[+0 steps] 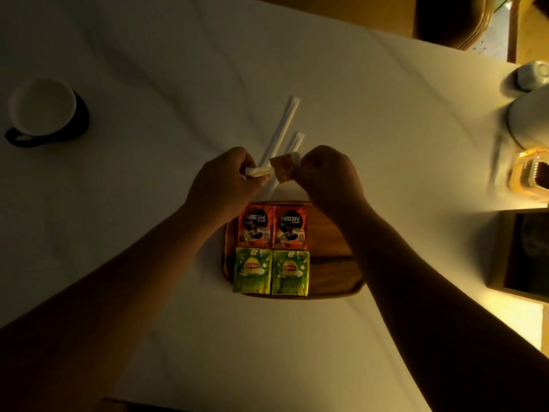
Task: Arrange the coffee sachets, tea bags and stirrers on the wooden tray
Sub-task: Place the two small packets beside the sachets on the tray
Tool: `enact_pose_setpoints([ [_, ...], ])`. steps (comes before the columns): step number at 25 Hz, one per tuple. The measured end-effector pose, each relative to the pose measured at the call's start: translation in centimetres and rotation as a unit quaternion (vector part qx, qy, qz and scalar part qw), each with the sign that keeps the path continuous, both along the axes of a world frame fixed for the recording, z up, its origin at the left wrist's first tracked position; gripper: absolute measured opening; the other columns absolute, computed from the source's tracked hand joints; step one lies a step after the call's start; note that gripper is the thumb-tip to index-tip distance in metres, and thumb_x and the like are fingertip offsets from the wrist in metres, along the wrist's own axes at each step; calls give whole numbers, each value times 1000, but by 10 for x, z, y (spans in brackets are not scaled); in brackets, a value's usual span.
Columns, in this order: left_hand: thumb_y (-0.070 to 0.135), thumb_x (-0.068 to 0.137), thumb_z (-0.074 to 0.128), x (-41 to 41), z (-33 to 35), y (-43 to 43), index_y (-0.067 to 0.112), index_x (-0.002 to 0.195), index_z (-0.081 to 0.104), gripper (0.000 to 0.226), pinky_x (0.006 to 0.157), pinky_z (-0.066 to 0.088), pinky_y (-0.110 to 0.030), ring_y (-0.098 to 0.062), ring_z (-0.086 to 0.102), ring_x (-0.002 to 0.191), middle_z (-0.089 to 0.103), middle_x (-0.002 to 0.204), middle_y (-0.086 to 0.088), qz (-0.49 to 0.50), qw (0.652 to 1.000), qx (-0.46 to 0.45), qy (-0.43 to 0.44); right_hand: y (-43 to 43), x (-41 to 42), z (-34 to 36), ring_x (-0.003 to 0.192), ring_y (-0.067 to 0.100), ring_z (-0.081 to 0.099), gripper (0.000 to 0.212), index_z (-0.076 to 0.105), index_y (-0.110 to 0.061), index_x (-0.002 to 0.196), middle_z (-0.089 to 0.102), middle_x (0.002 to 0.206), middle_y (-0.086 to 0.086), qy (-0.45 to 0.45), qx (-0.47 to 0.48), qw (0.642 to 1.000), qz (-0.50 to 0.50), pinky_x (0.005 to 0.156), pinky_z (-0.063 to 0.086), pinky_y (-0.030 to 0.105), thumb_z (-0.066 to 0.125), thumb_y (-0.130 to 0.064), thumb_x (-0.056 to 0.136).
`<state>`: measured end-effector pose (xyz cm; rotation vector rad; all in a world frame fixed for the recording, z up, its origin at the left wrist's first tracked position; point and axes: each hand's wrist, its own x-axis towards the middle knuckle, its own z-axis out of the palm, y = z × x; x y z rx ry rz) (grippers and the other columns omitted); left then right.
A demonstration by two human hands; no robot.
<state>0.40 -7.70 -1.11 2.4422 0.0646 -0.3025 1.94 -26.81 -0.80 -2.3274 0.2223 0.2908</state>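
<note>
left hand (225, 176) pinching white packet (50, 172), right hand (329, 176) gripping brown sachet (282, 171), mid-frame above wooden tray (332, 272); laying both flat right of coffee sachets (271, 227), edges squared, stirrers (282, 129) waiting behind.

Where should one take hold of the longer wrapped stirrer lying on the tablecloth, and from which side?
Probably at the far end of the longer wrapped stirrer, coming from above. It lies flat and thin on the tablecloth, and its near end is hidden behind the left hand, so pinch its long edges there.
</note>
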Motion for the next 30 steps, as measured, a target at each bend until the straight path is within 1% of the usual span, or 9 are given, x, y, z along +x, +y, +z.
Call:
enact_pose_setpoints([
  [3,50,84,69,-28,15,-9,31,91,60,22,51,45,-12,-5,65,66,66,74,7,24,993,-107,48,-31,-25,19,67,9,65,22,57,-31,80,68,76,-7,-7,29,1000,-4,54,49,25,66,-47,91],
  [6,43,88,68,-60,17,-21,35,93,66,10,57,52,-12,2,70,70,74,76,10,35,975,-181,121,-61,-51,23,60,8,70,23,68,-29,88,75,74,-6,75,53,996,2,58,59,30,65,-51,92],
  [9,37,93,64,-81,12,-32,37,87,66,6,50,43,-6,11,63,57,67,61,26,30,971,-190,141,-72,-67,13,56,3,69,22,73,-28,95,75,80,-12,137,18,990,34,52,57,19,69,-48,90],
  [11,33,94,65,-89,6,-37,29,94,69,6,48,41,-5,13,61,54,66,58,26,35,967,-199,156,-70,-70,4,58,-6,63,25,74,-23,108,70,84,-17,134,-10,989,59,47,46,9,70,-41,90],
  [14,33,93,65,-96,2,-40,24,107,71,18,55,45,-3,17,64,69,70,70,15,31,965,-201,167,-66,-65,-8,68,-5,58,22,71,-20,108,73,96,-5,114,-52,990,60,50,42,14,72,-32,90],
  [21,35,92,65,-95,10,-42,35,91,66,2,56,44,-1,17,64,69,69,65,24,10,960,-217,176,-62,-74,8,88,15,67,40,61,-25,124,67,107,-6,16,-150,983,106,62,50,25,74,-34,87],
  [25,34,95,60,-101,13,-58,23,91,70,15,54,56,-21,-6,69,60,72,67,6,17,948,-250,195,-68,-110,24,63,0,69,3,65,-41,93,68,76,-20,132,56,986,83,47,47,11,64,-43,94],
  [27,34,98,56,-106,10,-70,14,103,71,25,62,63,-36,-16,74,69,74,80,-5,26,939,-257,227,-73,-127,22,65,-3,71,9,68,-37,87,74,72,-15,191,131,972,41,50,51,10,65,-38,95],
  [30,29,97,59,-115,2,-85,12,103,70,21,63,64,-35,-12,76,71,75,85,-2,30,936,-255,240,-80,-141,12,54,2,69,13,71,-29,83,75,67,-13,222,139,965,-18,51,54,15,67,-36,94],
])
